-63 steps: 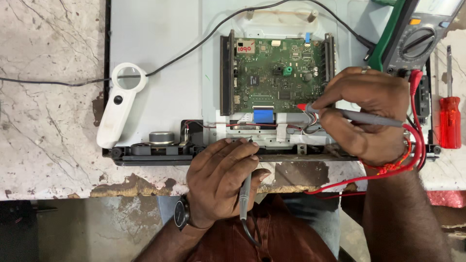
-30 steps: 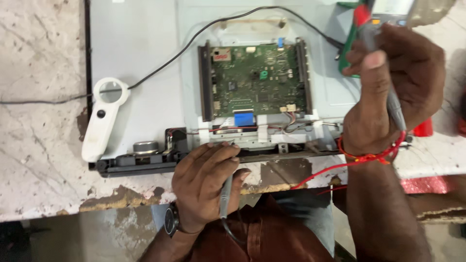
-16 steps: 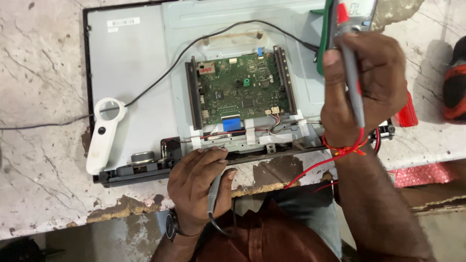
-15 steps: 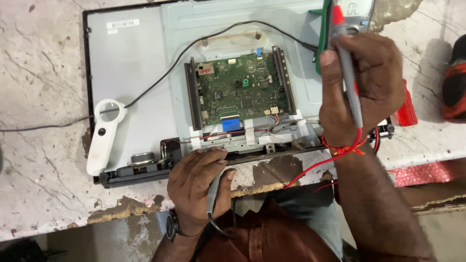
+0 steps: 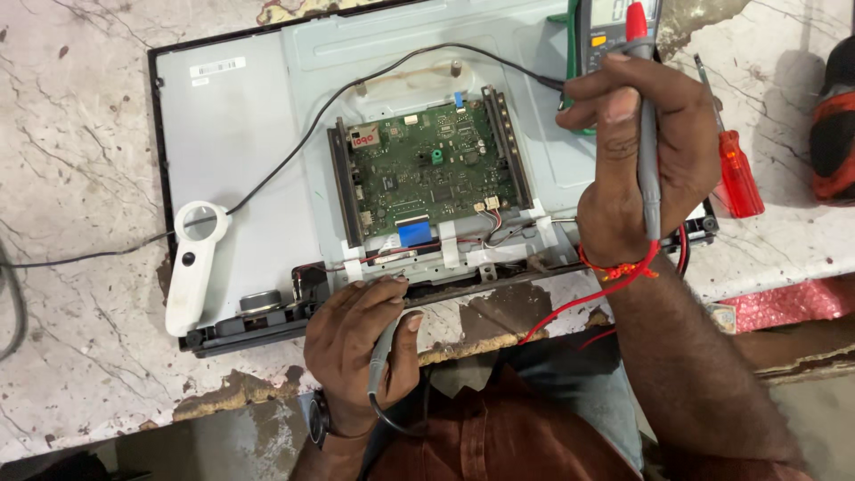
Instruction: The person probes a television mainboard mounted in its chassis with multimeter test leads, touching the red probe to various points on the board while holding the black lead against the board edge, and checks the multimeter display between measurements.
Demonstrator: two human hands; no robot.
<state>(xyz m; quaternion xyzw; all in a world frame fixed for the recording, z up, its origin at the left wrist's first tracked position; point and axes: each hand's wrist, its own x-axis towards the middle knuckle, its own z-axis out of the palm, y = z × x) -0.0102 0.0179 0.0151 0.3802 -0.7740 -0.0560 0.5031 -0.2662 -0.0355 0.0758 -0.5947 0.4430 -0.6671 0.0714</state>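
An opened flat-screen panel [image 5: 240, 134] lies face down with a green circuit board [image 5: 427, 169] at its middle. My left hand [image 5: 361, 347] grips a grey test probe [image 5: 383, 352], its tip at the panel's lower edge below the board. My right hand [image 5: 646, 160] holds a second grey probe with a red end [image 5: 643, 107] upright, lifted off the board, in front of a green multimeter [image 5: 606, 27]. A red lead [image 5: 579, 298] loops under my right wrist.
A white handheld magnifier [image 5: 196, 263] rests on the panel's left side, with a black cable [image 5: 294, 147] running across it. A red-handled screwdriver [image 5: 735, 169] and a red-and-black tool [image 5: 833, 125] lie on the cracked marble table [image 5: 80, 160] at right.
My right hand has lifted its probe off the board and raised it upright toward the multimeter. My left hand has stayed at the panel's lower edge. The view has shifted.
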